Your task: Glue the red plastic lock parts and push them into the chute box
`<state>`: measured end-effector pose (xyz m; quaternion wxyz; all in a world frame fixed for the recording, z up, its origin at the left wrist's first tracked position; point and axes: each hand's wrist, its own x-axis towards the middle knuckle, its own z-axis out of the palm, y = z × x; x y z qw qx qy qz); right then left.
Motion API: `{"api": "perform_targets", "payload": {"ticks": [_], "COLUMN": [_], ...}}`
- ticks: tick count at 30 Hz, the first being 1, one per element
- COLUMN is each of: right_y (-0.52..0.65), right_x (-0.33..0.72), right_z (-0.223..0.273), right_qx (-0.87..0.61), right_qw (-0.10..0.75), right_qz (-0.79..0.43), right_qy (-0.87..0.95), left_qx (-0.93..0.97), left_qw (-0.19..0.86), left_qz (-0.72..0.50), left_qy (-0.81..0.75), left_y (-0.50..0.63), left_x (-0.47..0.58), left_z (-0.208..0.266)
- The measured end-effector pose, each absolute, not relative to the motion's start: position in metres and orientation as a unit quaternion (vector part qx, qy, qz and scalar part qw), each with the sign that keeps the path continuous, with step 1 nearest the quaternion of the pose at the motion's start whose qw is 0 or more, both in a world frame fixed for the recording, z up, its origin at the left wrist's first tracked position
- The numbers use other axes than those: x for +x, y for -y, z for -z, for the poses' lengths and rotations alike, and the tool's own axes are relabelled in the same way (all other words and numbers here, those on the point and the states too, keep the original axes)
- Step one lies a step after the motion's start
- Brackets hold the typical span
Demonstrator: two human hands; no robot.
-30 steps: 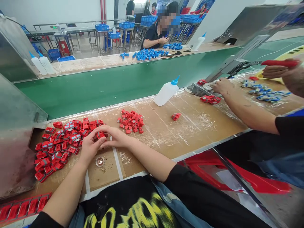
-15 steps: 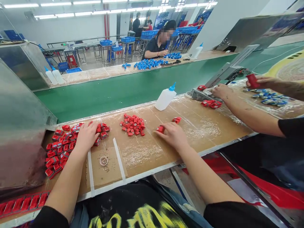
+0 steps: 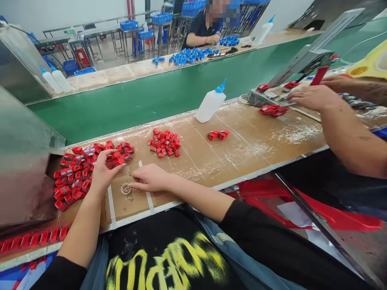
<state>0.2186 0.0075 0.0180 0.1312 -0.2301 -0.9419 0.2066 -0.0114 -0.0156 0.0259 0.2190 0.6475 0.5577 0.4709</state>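
My left hand (image 3: 103, 171) is at the right side of a heap of red plastic parts (image 3: 75, 171). Its thumb and fingers curve around one red plastic part (image 3: 115, 159), close to its neighbours. My right hand (image 3: 152, 177) is just right of it, over the cardboard pad. The right thumb reaches to a small round dish (image 3: 125, 189) holding tiny pieces too small to name; thumb and fingers are apart, with nothing visible between them. Two red parts (image 3: 218, 135) sit side by side farther right. A pile of smaller red pieces (image 3: 165, 143) lies between.
A white bottle with blue nozzle (image 3: 211, 105) stands by the green belt (image 3: 136, 108). At the right, a co-worker's hands (image 3: 314, 96) work by a metal press (image 3: 314, 48). A metal housing (image 3: 27, 169) borders the left. Another person sits across the belt near blue parts (image 3: 193, 55).
My right hand has left the red part beside the other one and moved left to the small dish. My left hand has turned from lying on the heap to curving around one part.
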Motion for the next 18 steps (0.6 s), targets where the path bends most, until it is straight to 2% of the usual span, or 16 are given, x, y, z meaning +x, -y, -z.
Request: {"api": "perform_targets", "payload": {"ticks": [3,7,10,12,14,18], "right_y": [-0.006,-0.012,-0.014,-0.015,-0.017,-0.024], "right_x": [0.204,0.197,0.195,0.194,0.194,0.192], "right_z": [-0.014,-0.015,-0.019,-0.018,-0.015,-0.003], "right_qx": [-0.196,-0.159,-0.164,-0.164,-0.170,-0.254], "right_qw": [0.105,0.115,0.116,0.127,0.170,0.330], "right_qz": [-0.166,-0.148,-0.194,-0.268,-0.357,-0.459], "right_qy": [0.961,0.969,0.960,0.941,0.903,0.784], "left_qx": [0.664,0.672,0.674,0.678,0.683,0.682], "left_qw": [0.196,0.182,0.174,0.170,0.173,0.195], "left_qz": [-0.443,-0.420,-0.409,-0.404,-0.395,-0.387], "left_qy": [-0.571,-0.582,-0.590,-0.590,-0.590,-0.590], "left_y": [0.033,0.047,0.051,0.050,0.049,0.046], "left_x": [-0.014,-0.017,-0.018,-0.019,-0.019,-0.021], "left_z": [-0.014,-0.006,-0.001,0.003,0.006,0.010]}}
